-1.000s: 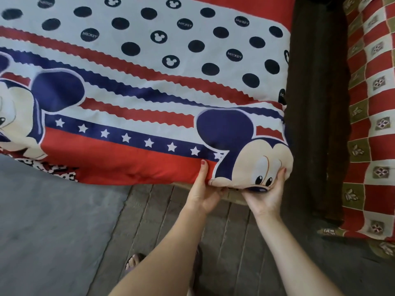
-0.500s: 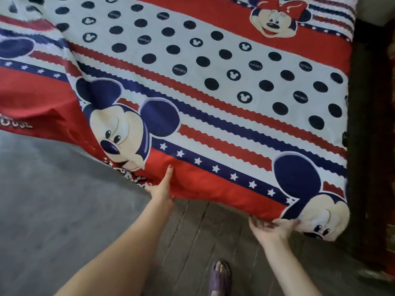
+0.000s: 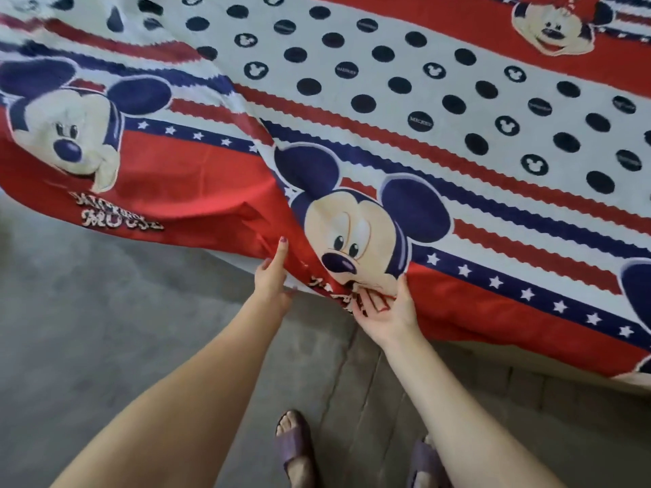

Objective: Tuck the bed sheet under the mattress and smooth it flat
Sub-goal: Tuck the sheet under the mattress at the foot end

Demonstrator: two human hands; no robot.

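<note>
The bed sheet (image 3: pixel 405 110) is red, white and navy with cartoon mouse faces, stars and black dots. It covers the mattress and fills the upper part of the view. Its near red border hangs over the mattress side, with a deep fold running up from the edge between my hands. My left hand (image 3: pixel 271 280) pinches the sheet's edge at that fold, thumb on top. My right hand (image 3: pixel 387 311) is palm up under the hem just right of it, fingers curled around the fabric. The mattress itself is hidden by the sheet.
A grey floor (image 3: pixel 88 329) lies below the bed on the left, with darker planks (image 3: pixel 493 399) under the bed edge on the right. My feet in purple sandals (image 3: pixel 296 449) stand close to the bed.
The view has shifted left along the bed's side. Both hands moved left; the right came in close to the left, and both now hold the hem below the middle mouse face.
</note>
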